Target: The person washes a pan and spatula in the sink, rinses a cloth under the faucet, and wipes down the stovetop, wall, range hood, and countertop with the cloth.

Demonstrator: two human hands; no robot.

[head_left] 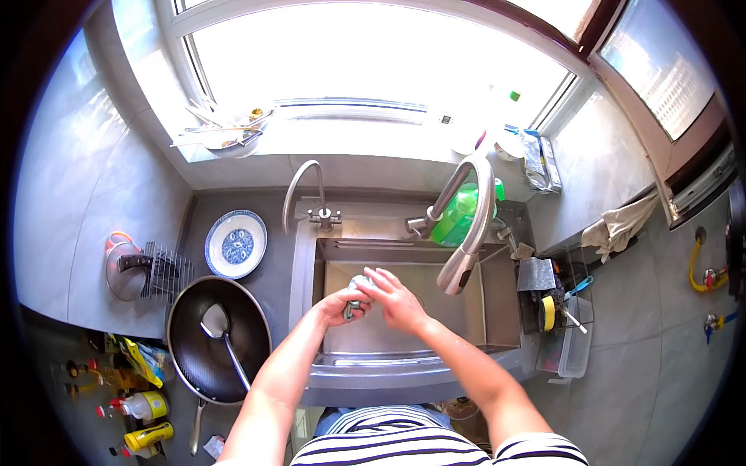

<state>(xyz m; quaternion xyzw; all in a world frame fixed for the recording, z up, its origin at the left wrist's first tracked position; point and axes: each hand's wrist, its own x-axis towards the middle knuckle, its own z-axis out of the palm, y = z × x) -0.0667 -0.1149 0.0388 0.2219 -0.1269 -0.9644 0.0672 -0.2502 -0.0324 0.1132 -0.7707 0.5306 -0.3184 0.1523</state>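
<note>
Over the left part of the steel sink [493, 311], my two hands meet around a small, crumpled, grey-green cloth [358, 283]. My left hand [336, 306] is closed around it, and a fold sticks out below the fingers. From the other side my right hand [398, 304] presses its fingers onto the top of the bundle. Much of the cloth is hidden by the fingers. The large pull-down faucet [475, 233] arches to the right of my hands, and no running water shows.
A wok [194, 365] holding a spatula [217, 322] stands left of the sink, with a blue-and-white plate [238, 242] behind it. A thin tap [318, 213] and green soap bottle [456, 221] line the sink's back. A wire rack [579, 307] hangs at right.
</note>
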